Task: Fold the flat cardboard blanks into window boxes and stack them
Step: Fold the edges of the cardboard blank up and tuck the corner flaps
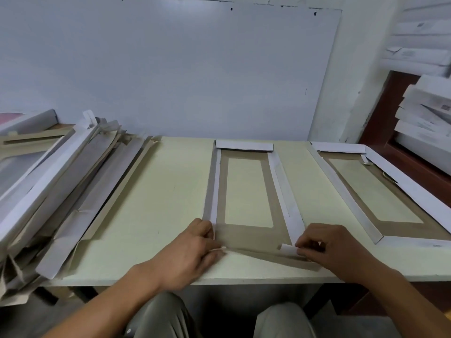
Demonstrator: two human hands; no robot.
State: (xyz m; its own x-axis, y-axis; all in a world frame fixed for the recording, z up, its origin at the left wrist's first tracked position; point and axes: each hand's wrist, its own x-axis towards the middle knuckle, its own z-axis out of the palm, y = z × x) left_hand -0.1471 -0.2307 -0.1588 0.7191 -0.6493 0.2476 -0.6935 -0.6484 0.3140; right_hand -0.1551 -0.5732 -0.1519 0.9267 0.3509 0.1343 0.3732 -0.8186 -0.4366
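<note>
On the pale green tabletop point(170, 191), both hands pinch the near flap of the brown-and-white windowed cardboard blank point(246, 189), left hand point(192, 250) and right hand point(332, 247) at its corners, probably to raise that last wall.

- We see soft, even, rather dim light with a cool cast on the wall point(170, 69).
- Shadows on the table point(151, 191) are faint; no glare.
- Straight lines bow toward the edges.
- The white boxes point(424, 111) beyond the table's right edge are smeared.

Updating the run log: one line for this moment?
left hand, right hand: pinching near flap corners | blank: near flap unfolded | table
</note>
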